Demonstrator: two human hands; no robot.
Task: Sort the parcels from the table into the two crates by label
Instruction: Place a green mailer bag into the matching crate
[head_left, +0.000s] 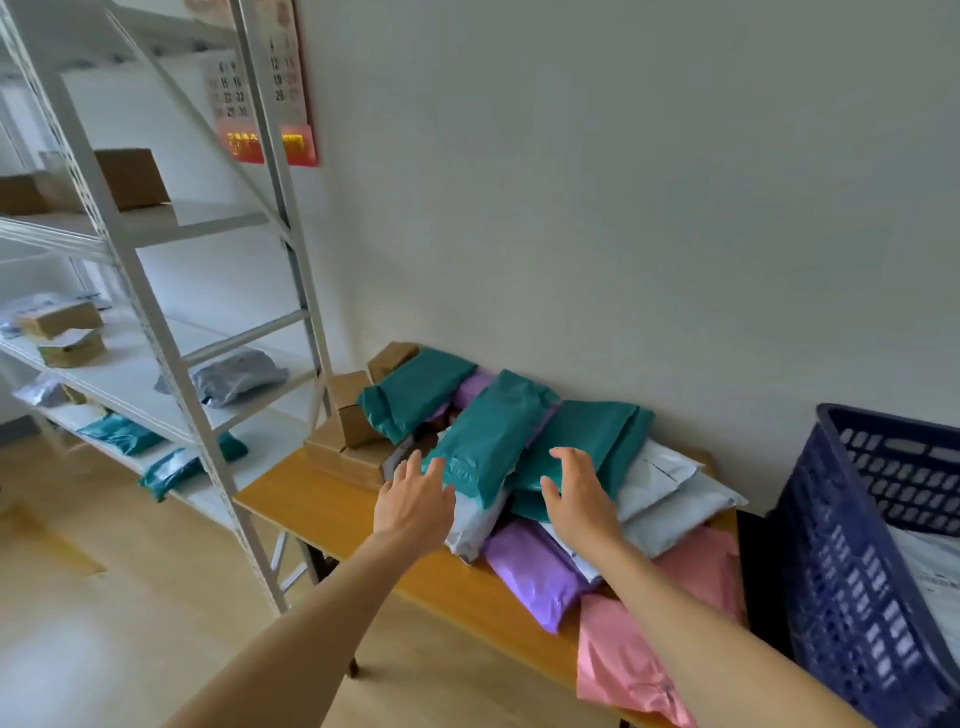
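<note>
Open and empty, the left hand (415, 501) and right hand (579, 493) flank the top teal parcel (493, 431). Its length points away, nearer the left.

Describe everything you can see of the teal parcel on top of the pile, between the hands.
The teal parcel is a soft, glossy plastic mailer, wrinkled, oblong, with a sealed flap band at its near end. It lies topmost on the pile, long axis running diagonally toward the wall. Its near end rests on a white parcel; a second teal parcel lies under its right side. No label shows on its upper face. The left hand reaches its near left corner with straight fingers; contact is unclear.
</note>
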